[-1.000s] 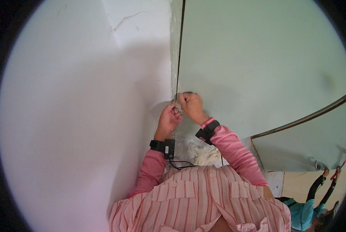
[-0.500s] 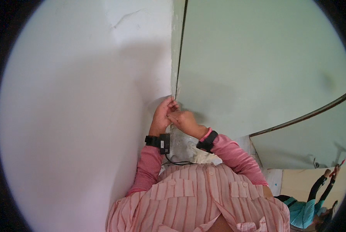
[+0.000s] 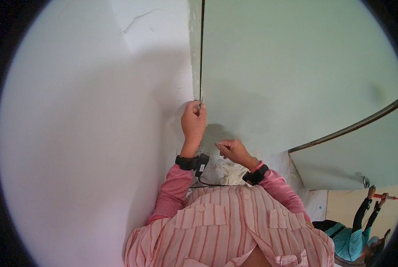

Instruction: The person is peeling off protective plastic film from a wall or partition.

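Note:
My left hand (image 3: 193,124) is at the dark vertical gap (image 3: 201,49) between the pale green door (image 3: 292,75) and its narrow frame strip (image 3: 195,53). Its thumb and fingertips are pinched together at the gap; whatever they hold is too small to make out. Lower and to the right, in front of the door, my right hand (image 3: 236,151) is apart from the left. Its fingers are curled, with thumb and forefinger pressed together, and I cannot make out anything between them. Each wrist wears a black band, the left with a small black box (image 3: 202,164) and a cable.
A white wall (image 3: 83,124) with a crack runs along my left. Below my hands lies a crumpled whitish heap (image 3: 232,172) on the floor. At the right are the door's dark edge (image 3: 354,128), a handle (image 3: 366,181) and a person in teal (image 3: 348,242) holding a red tool (image 3: 379,196).
My right hand has come away from the left, moving down and to the right. My left hand has slid a little up along the gap. The other person's red tool has swung to level.

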